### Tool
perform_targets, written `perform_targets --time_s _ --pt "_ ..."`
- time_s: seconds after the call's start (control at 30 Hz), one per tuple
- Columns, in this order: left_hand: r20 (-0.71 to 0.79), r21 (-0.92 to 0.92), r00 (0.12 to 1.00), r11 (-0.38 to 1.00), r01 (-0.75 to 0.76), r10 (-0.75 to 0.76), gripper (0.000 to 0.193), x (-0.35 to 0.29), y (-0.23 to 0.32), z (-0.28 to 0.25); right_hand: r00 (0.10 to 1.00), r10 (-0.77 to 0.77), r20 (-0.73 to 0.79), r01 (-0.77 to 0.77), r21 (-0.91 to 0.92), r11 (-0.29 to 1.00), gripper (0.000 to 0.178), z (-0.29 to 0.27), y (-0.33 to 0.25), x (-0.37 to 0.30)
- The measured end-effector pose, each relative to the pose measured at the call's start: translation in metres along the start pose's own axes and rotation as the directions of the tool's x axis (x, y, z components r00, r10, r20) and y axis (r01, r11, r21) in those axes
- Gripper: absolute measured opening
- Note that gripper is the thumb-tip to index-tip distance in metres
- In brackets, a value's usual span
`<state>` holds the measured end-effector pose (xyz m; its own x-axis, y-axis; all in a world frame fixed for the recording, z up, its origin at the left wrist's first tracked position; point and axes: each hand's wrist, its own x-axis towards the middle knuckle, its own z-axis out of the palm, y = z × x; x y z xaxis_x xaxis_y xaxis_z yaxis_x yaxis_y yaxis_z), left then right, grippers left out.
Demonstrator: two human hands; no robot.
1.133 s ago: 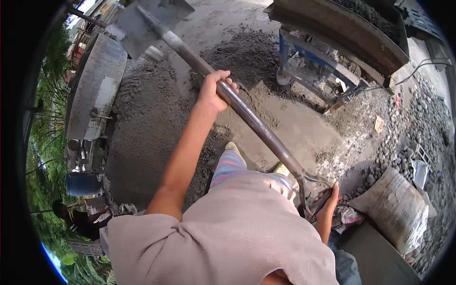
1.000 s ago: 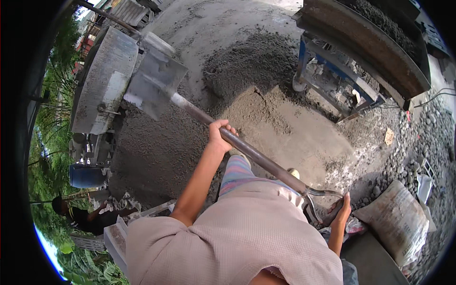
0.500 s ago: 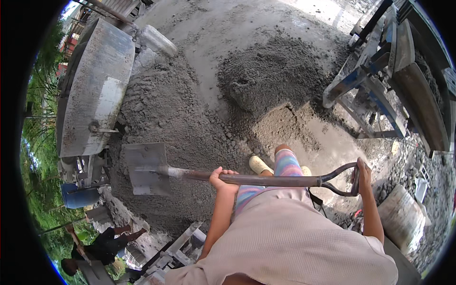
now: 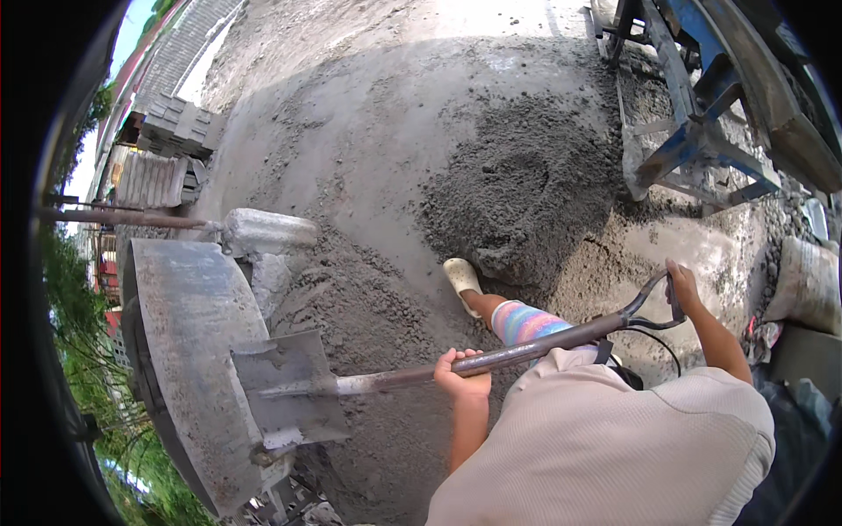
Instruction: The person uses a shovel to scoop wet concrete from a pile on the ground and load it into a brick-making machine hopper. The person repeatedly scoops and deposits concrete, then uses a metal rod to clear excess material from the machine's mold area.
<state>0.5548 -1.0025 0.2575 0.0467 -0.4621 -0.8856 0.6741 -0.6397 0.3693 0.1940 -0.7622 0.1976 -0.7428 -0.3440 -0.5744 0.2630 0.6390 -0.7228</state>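
A flat-bladed shovel (image 4: 544, 344) is held across my body, its blade pointing left. My left hand (image 4: 465, 375) is wrapped round the lower part of the shaft. At the other end, my right hand (image 4: 682, 285) grips the D-shaped handle. The grey blade (image 4: 289, 377) looks bare apart from a thin smear. It overlaps the large scraped metal drum (image 4: 197, 320) on the left; whether they touch I cannot tell. Below the blade and shaft spreads a heap of grey gravelly material (image 4: 360, 307).
A darker mound of damp grey mix (image 4: 522, 193) lies ahead, close to my light clog (image 4: 460, 279). A blue and rusty metal frame (image 4: 693, 140) stands at the right. Stacked blocks (image 4: 180, 123) sit far left, and a pale sack (image 4: 805, 285) rests at the right edge.
My body and view have turned, and one foot has stepped forward toward the dark mound. The shovel blade has come from over the gravel heap to the drum. Both hands keep their hold.
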Motion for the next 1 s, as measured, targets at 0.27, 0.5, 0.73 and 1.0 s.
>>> perform_targets --time_s 0.27,0.5,0.73,1.0 --pt "0.234 0.284 0.961 0.956 0.078 -0.148 0.01 0.068 0.154 0.18 0.937 0.193 -0.291 -0.158 0.139 0.978 0.054 0.121 -0.089 -0.022" --pt "0.272 0.632 0.82 0.736 0.243 -0.503 0.008 0.127 0.217 0.309 0.798 0.301 -0.522 -0.2 0.241 0.95 0.054 0.212 -0.096 -0.055" --pt "0.109 0.807 0.825 0.534 0.252 -0.554 0.014 0.23 0.277 0.447 0.594 0.331 -0.733 -0.271 0.205 0.94 0.061 0.361 -0.165 -0.072" --pt "0.021 0.941 0.796 0.28 0.188 -0.605 0.01 0.274 0.33 0.636 0.192 0.446 -0.874 -0.186 0.414 0.891 0.059 0.562 -0.279 -0.065"
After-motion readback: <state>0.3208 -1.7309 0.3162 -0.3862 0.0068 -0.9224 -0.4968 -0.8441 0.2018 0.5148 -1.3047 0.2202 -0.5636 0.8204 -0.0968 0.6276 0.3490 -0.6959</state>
